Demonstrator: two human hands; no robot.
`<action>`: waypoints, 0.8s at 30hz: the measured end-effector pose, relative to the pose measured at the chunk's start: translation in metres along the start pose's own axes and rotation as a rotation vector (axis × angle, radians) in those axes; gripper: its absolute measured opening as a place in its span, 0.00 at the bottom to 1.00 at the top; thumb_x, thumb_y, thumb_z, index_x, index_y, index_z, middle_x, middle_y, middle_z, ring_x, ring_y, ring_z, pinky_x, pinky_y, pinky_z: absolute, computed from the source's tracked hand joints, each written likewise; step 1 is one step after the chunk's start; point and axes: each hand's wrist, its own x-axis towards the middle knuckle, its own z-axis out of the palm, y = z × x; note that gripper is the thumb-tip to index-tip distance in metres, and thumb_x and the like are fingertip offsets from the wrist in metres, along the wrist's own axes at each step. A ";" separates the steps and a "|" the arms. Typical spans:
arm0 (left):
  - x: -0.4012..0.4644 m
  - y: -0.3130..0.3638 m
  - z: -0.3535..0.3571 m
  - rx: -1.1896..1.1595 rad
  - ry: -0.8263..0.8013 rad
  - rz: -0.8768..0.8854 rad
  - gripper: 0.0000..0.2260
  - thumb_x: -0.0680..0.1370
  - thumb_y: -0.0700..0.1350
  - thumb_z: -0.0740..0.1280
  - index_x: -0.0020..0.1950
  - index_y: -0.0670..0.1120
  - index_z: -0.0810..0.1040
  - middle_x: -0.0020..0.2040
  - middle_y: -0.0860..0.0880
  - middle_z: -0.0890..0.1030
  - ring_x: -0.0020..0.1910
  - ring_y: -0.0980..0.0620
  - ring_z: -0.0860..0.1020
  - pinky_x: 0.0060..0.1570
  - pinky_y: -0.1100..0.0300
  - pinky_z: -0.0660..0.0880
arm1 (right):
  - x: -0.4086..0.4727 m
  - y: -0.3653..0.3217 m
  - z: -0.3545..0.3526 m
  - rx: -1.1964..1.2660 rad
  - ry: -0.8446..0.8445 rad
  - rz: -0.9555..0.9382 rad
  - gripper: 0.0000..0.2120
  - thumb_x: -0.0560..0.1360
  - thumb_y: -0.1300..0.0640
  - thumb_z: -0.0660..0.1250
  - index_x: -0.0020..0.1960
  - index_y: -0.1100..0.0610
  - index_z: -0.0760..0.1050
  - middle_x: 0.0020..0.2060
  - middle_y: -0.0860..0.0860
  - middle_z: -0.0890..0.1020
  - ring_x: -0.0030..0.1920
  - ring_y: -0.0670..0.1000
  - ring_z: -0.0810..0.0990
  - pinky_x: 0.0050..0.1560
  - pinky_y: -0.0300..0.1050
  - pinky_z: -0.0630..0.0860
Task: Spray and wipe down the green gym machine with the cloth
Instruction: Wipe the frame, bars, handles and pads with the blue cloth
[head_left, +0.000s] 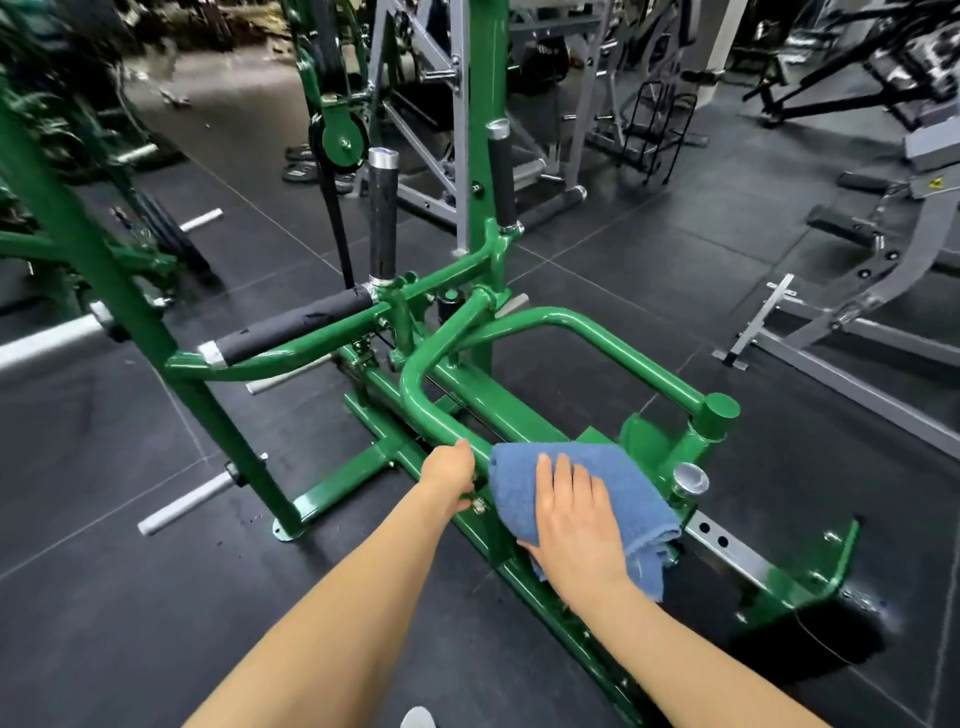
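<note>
The green gym machine (597, 335) fills the middle of the view, a frame of glossy green tubes with black foam grips. A folded blue cloth (613, 467) lies draped over its lower tube near the front. My right hand (576, 519) lies flat on the cloth with straight fingers, pressing it onto the tube. Just left of the cloth, my left hand (451, 475) grips the same green tube, fingers curled round it. No spray bottle is in view.
Grey machines stand at the back (457, 104) and at the right (857, 291). More green equipment (78, 223) with silver weight pegs lines the left. The floor is dark rubber tile (130, 597). A small white object (418, 719) shows at the bottom edge.
</note>
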 end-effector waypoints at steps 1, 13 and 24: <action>0.004 0.005 -0.003 -0.002 -0.003 -0.003 0.18 0.84 0.50 0.52 0.62 0.39 0.73 0.39 0.46 0.72 0.39 0.49 0.74 0.43 0.53 0.76 | 0.010 -0.005 -0.001 0.013 -0.016 0.015 0.56 0.47 0.45 0.84 0.66 0.69 0.67 0.51 0.65 0.79 0.46 0.63 0.79 0.45 0.57 0.78; 0.058 0.006 -0.034 -0.366 -0.376 -0.163 0.30 0.78 0.68 0.49 0.54 0.46 0.78 0.50 0.45 0.83 0.48 0.46 0.80 0.47 0.53 0.77 | 0.093 -0.065 -0.021 0.088 0.008 -0.020 0.44 0.75 0.31 0.57 0.73 0.66 0.56 0.60 0.59 0.74 0.58 0.56 0.75 0.55 0.48 0.72; 0.099 0.004 -0.055 -0.290 -0.329 -0.164 0.37 0.73 0.75 0.50 0.60 0.48 0.78 0.57 0.47 0.82 0.56 0.45 0.80 0.56 0.48 0.77 | 0.141 -0.073 -0.024 0.306 -0.062 -0.018 0.35 0.72 0.29 0.58 0.61 0.59 0.66 0.51 0.53 0.77 0.49 0.54 0.79 0.43 0.46 0.72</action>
